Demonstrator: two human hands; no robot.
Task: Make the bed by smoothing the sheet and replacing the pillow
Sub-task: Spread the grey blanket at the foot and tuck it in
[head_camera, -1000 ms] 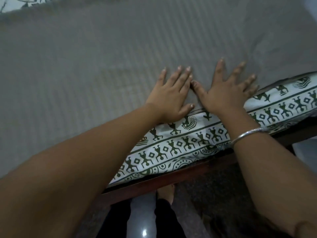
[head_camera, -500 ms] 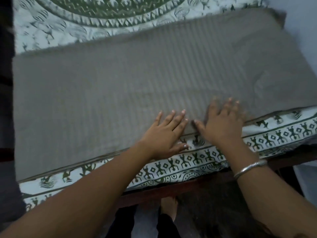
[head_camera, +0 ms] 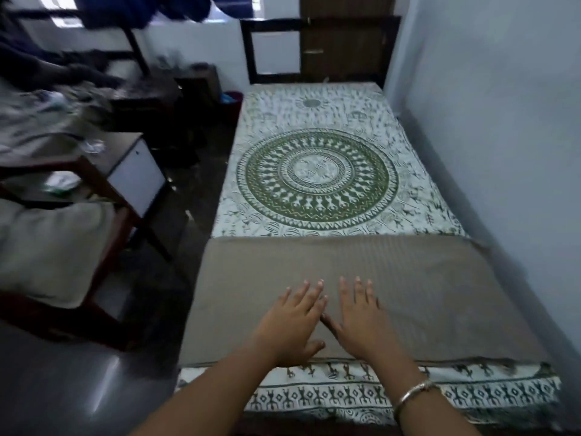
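Grey-brown ribbed cloth (head_camera: 424, 294) lies flat across the near end of the bed, from its left edge to the edge against the wall (head_camera: 503, 121). Both hands rest palm down on it near the middle of its near edge. The left hand (head_camera: 292, 325) has straight, slightly spread fingers and its thumb by the cloth's hem. The right hand (head_camera: 361, 316) has its fingers straight and closer together, with its thumb reaching toward the left hand. Neither grips anything. A metal bangle (head_camera: 415, 394) sits on the right wrist.

Half a second ago the palms overlapped the printed border at the bed's near edge; now both hands lie wholly on the cloth, a little farther in. The view has also lifted. Then only the near end showed, and now the whole printed sheet (head_camera: 317, 174) is seen covering the mattress up to the dark headboard (head_camera: 314, 48), with its green circular pattern at the middle of the bed.

The left side of the room is blurred. A dark wooden stand (head_camera: 135, 174) carries heaped fabrics that cannot be made out. A pale padded shape (head_camera: 53, 247) lies below it, and whether it is the pillow cannot be told. Both forearms are cut off by the bottom of the frame.
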